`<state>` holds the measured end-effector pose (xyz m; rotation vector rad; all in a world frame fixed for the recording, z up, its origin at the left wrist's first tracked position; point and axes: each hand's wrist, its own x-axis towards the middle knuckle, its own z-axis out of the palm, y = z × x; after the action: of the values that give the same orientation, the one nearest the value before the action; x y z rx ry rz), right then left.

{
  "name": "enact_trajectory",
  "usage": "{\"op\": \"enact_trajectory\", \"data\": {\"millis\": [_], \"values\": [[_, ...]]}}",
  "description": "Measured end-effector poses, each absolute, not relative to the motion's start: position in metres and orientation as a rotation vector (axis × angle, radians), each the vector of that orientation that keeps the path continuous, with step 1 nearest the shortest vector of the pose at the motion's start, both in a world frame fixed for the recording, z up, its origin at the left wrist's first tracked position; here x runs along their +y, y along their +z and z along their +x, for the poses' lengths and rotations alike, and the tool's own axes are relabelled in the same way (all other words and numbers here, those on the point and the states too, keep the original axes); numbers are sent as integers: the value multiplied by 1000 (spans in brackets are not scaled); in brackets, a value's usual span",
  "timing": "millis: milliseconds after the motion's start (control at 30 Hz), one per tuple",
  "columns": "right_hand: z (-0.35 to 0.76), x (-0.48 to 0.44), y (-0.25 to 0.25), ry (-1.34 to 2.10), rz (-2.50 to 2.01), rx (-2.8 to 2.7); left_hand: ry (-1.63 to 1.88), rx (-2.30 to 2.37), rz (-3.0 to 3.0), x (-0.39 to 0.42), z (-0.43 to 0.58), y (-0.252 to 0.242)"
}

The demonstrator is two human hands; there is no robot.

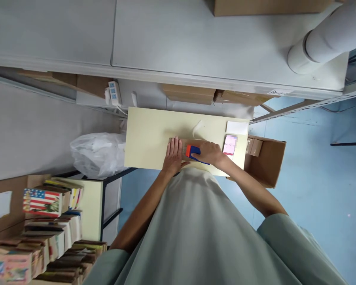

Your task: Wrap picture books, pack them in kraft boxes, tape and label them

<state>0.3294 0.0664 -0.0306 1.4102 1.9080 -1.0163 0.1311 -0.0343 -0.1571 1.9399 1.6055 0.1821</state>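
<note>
Since the pale table [145,134] carries everything, take it as the anchor: an open carton [267,158] stands off the table's right end, and a white bag [95,152] off its left end. On the table's near half lies a flat brown parcel [186,141]. The left hand [173,152], fingers spread flat, presses on the parcel. The right hand [210,153] is closed round a red-and-blue tape dispenser [194,152] resting on the parcel. Best, I judge, to bear down firmly with the flat hand and draw the dispenser straight in 1 even pull.
</note>
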Motion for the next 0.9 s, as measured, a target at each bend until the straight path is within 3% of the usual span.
{"op": "enact_trajectory", "data": {"millis": [400, 900], "values": [[472, 100, 19, -1148, 1357, 1760, 87, 1649, 2007, -31, 133, -152], [426, 60, -54, -843, 1505, 1801, -20, 1681, 2106, -32, 130, -161]]}}
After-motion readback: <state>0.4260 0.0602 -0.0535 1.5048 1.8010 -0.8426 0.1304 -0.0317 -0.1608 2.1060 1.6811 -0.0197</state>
